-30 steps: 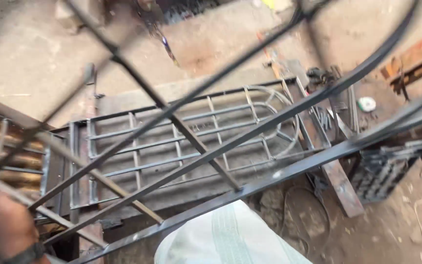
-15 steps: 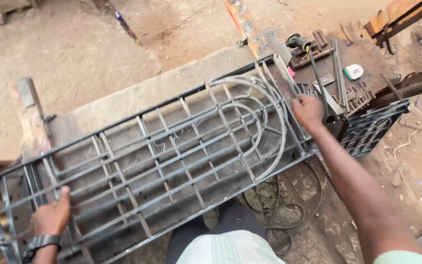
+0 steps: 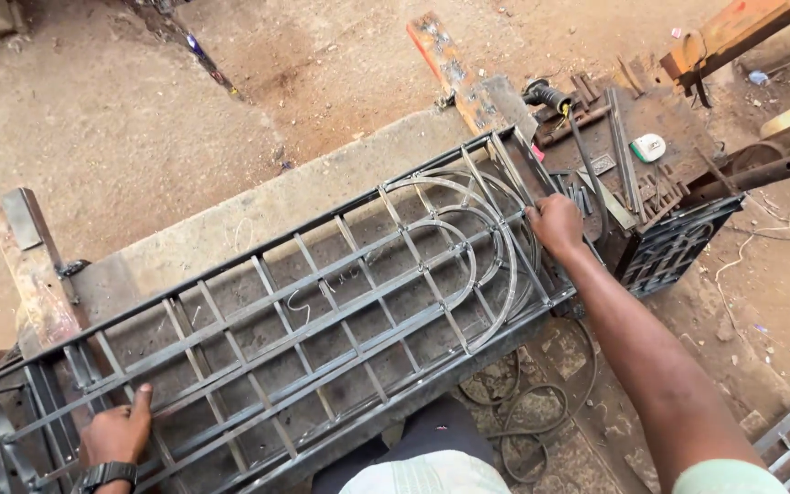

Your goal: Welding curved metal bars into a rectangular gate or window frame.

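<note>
Head view: a long grey welded steel window grille with arched bars (image 3: 322,302) lies flat on a concrete slab (image 3: 258,215) amid sandy ground. The left hand (image 3: 119,432) grips its near-left bars; the right hand (image 3: 555,224) clasps its far-right end beside a black plastic crate (image 3: 674,252).

You've got bright, even daylight from above, no harsh glare. Shadows are soft and short under the steel window grille (image 3: 322,311) and your right forearm. Focus is sharp mid-frame; slight softness and wide-angle stretch at the corners. No motion blur.
</note>
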